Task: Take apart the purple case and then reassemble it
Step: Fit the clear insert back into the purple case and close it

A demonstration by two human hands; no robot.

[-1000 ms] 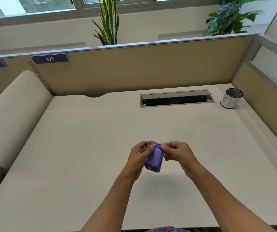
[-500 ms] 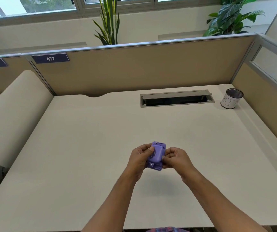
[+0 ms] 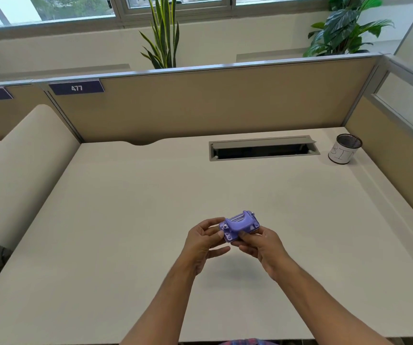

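A small purple case (image 3: pixel 239 226) hangs in the air above the middle of the white desk (image 3: pixel 125 220), lying crosswise with its ridged, studded face turned up toward me. My left hand (image 3: pixel 204 241) pinches its left end with thumb and fingertips. My right hand (image 3: pixel 260 242) grips its right and lower edge, thumb on top. The case looks whole, in one piece. Its underside is hidden by my fingers.
A mesh pen cup (image 3: pixel 343 149) with a white label stands at the back right. A grey cable slot (image 3: pixel 262 148) is open in the desk's rear. Tan partition walls (image 3: pixel 213 103) close off the back and right. A beige rounded panel (image 3: pixel 18 170) rises at the left.
The case has been turned from upright and end-on to lying crosswise, with its studded face up. Both hands shifted their grip to its ends and stayed in about the same place.
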